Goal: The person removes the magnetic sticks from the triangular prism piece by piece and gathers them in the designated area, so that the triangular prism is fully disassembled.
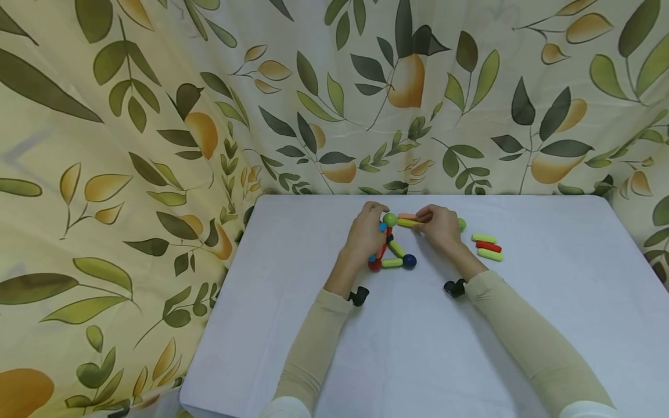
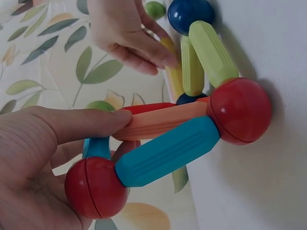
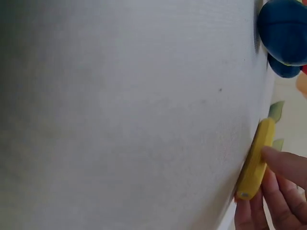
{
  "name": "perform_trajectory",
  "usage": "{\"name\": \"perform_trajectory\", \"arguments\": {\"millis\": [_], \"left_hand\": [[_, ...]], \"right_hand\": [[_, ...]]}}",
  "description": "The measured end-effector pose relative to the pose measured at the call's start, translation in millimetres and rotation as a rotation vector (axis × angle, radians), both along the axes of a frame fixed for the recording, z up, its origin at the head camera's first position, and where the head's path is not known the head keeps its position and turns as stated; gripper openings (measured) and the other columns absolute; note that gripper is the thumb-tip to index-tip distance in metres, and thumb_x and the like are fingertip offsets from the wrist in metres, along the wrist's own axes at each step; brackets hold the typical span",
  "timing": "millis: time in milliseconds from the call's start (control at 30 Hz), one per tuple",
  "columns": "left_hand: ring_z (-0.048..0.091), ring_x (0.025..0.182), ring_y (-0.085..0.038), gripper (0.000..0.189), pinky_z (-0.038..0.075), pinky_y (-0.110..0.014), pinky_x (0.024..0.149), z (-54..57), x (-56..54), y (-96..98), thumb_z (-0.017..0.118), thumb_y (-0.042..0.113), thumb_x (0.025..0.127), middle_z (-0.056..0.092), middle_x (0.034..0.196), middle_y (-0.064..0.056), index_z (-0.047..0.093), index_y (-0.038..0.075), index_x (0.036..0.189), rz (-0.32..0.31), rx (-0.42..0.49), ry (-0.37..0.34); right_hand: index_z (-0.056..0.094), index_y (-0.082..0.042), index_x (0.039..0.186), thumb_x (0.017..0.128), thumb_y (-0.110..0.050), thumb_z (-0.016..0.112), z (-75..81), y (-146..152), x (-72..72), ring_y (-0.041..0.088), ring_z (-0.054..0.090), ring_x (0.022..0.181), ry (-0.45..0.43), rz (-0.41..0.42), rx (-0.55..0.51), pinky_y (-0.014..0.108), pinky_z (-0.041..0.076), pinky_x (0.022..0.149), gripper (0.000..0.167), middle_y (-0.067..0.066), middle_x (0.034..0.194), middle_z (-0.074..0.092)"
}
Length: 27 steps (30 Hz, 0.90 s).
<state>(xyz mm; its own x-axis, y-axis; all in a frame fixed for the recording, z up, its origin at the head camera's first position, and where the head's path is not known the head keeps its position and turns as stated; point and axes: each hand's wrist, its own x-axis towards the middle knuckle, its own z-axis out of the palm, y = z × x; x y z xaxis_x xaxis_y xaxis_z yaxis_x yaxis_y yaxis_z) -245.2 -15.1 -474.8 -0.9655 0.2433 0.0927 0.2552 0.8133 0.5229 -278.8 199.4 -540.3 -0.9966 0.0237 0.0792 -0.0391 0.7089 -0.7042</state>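
Observation:
My left hand (image 1: 366, 232) grips a frame of magnetic rods and balls standing on the table. In the left wrist view its thumb lies on a salmon rod (image 2: 168, 120), beside a blue rod (image 2: 168, 151) that joins two red balls (image 2: 242, 111). A dark blue ball (image 1: 409, 262) and light green rods (image 1: 392, 263) form the frame's low right side; a green ball (image 1: 390, 219) sits on top. My right hand (image 1: 441, 227) pinches a yellow rod (image 3: 256, 160) between thumb and fingers, close to the tabletop. A salmon rod (image 1: 406, 216) lies just behind it.
Two green rods (image 1: 484, 238) and a red rod (image 1: 488, 247) lie to the right of my right hand. Beside that hand, a green ball (image 1: 462, 224) is partly hidden. A leaf-patterned curtain (image 1: 324, 104) hangs behind the white table (image 1: 418, 348).

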Motion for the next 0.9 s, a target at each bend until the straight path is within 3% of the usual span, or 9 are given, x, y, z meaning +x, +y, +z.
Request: {"name": "perform_trajectory", "arguments": {"millis": [167, 300, 400, 533, 700, 900], "left_hand": [[0.065, 0.099, -0.020, 0.060, 0.057, -0.030, 0.083, -1.8, 2.0, 1.0, 0.078, -0.002, 0.084, 0.053, 0.147, -0.007, 0.063, 0.015, 0.139, -0.005, -0.006, -0.008], [0.066, 0.103, -0.019, 0.059, 0.058, -0.032, 0.087, -3.1, 4.7, -1.7, 0.081, 0.003, 0.086, 0.053, 0.147, -0.006, 0.062, 0.015, 0.141, 0.009, 0.004, -0.018], [0.066, 0.103, -0.017, 0.055, 0.057, -0.033, 0.089, -4.7, 6.1, -5.2, 0.080, 0.008, 0.088, 0.054, 0.147, -0.006, 0.062, 0.014, 0.140, 0.021, 0.035, -0.008], [0.066, 0.103, -0.016, 0.054, 0.057, -0.033, 0.090, -7.4, 7.9, -9.2, 0.080, 0.008, 0.088, 0.055, 0.145, -0.006, 0.062, 0.012, 0.140, 0.026, 0.070, 0.005], [0.066, 0.105, -0.019, 0.055, 0.057, -0.036, 0.093, -10.5, 10.4, -11.5, 0.080, 0.008, 0.088, 0.056, 0.143, -0.008, 0.062, 0.010, 0.140, 0.027, 0.081, 0.007], [0.064, 0.102, -0.018, 0.058, 0.056, -0.037, 0.094, -14.3, 12.4, -14.5, 0.080, 0.005, 0.086, 0.057, 0.143, -0.008, 0.062, 0.010, 0.141, 0.040, 0.072, -0.007]], "right_hand": [[0.074, -0.001, 0.110, 0.091, -0.009, 0.080, 2.4, -3.5, 0.0, 0.035, 0.070, 0.095, 0.031, 0.007, -0.003, 0.050, 0.052, 0.084, 0.021, 0.019, 0.102, 0.077], [0.075, -0.005, 0.111, 0.095, -0.016, 0.078, 9.9, -9.1, 0.5, 0.033, 0.071, 0.099, 0.096, 0.020, -0.071, 0.046, 0.055, 0.083, 0.019, 0.015, 0.105, 0.077], [0.076, -0.008, 0.113, 0.097, -0.021, 0.077, 21.1, -14.0, 1.6, 0.031, 0.073, 0.102, 0.110, 0.090, -0.172, 0.038, 0.057, 0.082, 0.020, 0.012, 0.109, 0.077], [0.076, -0.011, 0.121, 0.100, -0.029, 0.073, 36.7, -20.5, 4.8, 0.029, 0.071, 0.108, 0.071, 0.260, -0.279, 0.032, 0.056, 0.083, 0.027, 0.010, 0.118, 0.075], [0.071, -0.010, 0.129, 0.101, -0.023, 0.071, 47.5, -26.7, 8.5, 0.031, 0.067, 0.117, 0.005, 0.428, -0.337, 0.047, 0.054, 0.096, 0.031, 0.011, 0.128, 0.072], [0.067, 0.000, 0.133, 0.099, -0.011, 0.073, 47.1, -28.2, 9.9, 0.042, 0.063, 0.122, -0.045, 0.448, -0.348, 0.061, 0.049, 0.105, 0.036, 0.020, 0.133, 0.068]]}}
